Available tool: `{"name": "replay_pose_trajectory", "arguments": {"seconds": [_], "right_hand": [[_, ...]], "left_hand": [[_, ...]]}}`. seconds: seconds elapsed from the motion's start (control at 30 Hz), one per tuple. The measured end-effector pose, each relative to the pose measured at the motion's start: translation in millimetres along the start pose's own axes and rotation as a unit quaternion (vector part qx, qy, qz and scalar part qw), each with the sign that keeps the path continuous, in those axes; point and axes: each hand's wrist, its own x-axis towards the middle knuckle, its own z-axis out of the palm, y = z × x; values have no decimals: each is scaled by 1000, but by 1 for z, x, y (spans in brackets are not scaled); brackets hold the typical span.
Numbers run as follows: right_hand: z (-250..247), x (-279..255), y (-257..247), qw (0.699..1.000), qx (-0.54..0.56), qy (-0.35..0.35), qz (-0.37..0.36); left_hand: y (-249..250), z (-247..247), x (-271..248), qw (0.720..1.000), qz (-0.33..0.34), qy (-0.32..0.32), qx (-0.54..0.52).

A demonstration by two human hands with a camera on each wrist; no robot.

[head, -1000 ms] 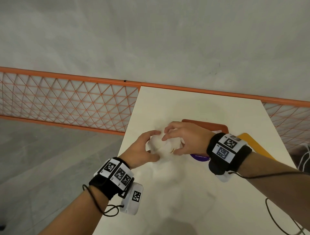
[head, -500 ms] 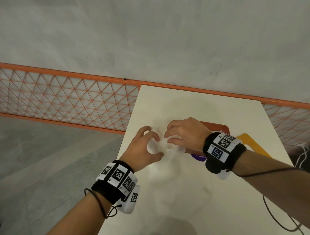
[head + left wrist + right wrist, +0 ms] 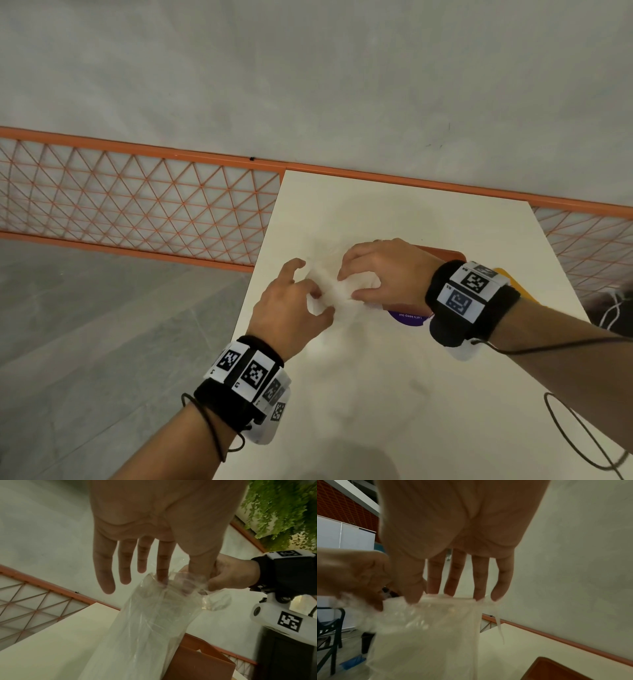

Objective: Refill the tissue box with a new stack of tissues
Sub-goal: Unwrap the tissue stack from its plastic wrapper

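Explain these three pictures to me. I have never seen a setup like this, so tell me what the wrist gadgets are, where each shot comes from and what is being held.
No machine here: a person works with bare hands. The black bands with square codes carry a small camera on each wrist; a third camera sits on the head. The head view looks down at a white table. Each wrist view looks along the palm to the fingers. The left hand and right hand pinch the top of a clear plastic bag. An orange-brown box stands beside it.
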Motion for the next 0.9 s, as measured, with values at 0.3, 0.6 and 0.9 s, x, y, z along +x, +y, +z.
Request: {"name": "replay_pose_trajectory", "arguments": {"seconds": [0.3, 0.6, 0.9], "right_hand": [[-3, -5, -5, 1000, -20, -15, -5], [10, -9, 4, 998, 16, 48, 36], [16, -14, 12, 995, 19, 72, 59]], "left_hand": [[-7, -1, 0, 993, 72, -31, -92], [6, -4, 23, 993, 58, -68, -77], [5, -5, 28, 995, 49, -32, -80]]}}
